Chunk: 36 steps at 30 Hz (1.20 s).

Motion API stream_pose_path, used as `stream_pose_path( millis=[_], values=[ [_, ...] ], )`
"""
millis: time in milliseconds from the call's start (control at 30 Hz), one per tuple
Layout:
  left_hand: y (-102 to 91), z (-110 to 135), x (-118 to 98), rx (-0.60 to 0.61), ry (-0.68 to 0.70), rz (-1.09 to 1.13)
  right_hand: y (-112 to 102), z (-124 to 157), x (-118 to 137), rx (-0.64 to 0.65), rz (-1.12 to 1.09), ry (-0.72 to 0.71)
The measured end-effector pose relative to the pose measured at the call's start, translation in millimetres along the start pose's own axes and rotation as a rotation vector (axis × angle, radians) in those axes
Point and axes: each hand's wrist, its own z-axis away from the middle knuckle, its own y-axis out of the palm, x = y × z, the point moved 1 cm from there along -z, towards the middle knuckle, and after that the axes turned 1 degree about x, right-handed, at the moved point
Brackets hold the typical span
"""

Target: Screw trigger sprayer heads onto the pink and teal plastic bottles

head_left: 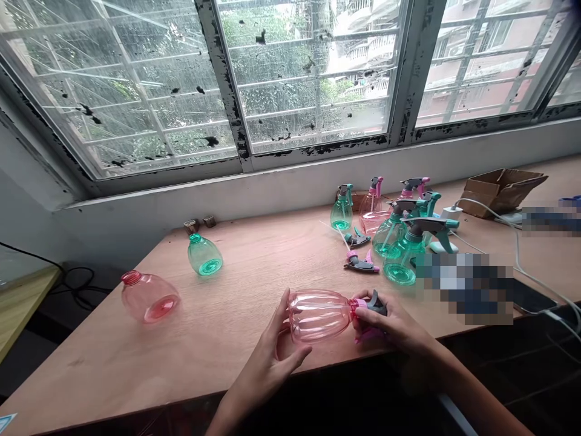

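Observation:
A clear pink spray bottle [318, 313] lies on its side near the front edge of the wooden table [236, 339]. My left hand [272, 354] cups the bottle's base, fingers wrapped around it. At the bottle's neck, my right hand [385, 327] is closed on the grey and pink trigger spray head [374, 303]. Farther left, a capless pink bottle [149, 298] and a capless green bottle [205, 255] lie on the table, both out of reach of my hands.
Several assembled green and pink spray bottles [399, 242] stand at the back right, with two loose trigger heads [361, 261] beside them. A cardboard box [502, 189], a white charger and cables [521, 266] lie at the right. A window wall runs behind the table.

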Motion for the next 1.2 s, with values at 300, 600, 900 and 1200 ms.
stream_pose_path(
  millis=[300, 600, 900, 1200],
  values=[
    [-0.4, 0, -1, 0.012, -0.04, 0.082, 2, 3, 4, 0.019, 0.06, 0.042],
    [1.8, 0, -2, 0.001, -0.022, -0.042, 1, 1, 2, 0.006, 0.017, 0.018],
    [-1.7, 0, 6, 0.024, -0.047, 0.004, 0, 1, 1, 0.032, 0.006, 0.0],
    [-0.1, -2, 2, 0.037, 0.004, -0.07, -4, -2, -5, 0.056, 0.028, -0.029]
  ],
)
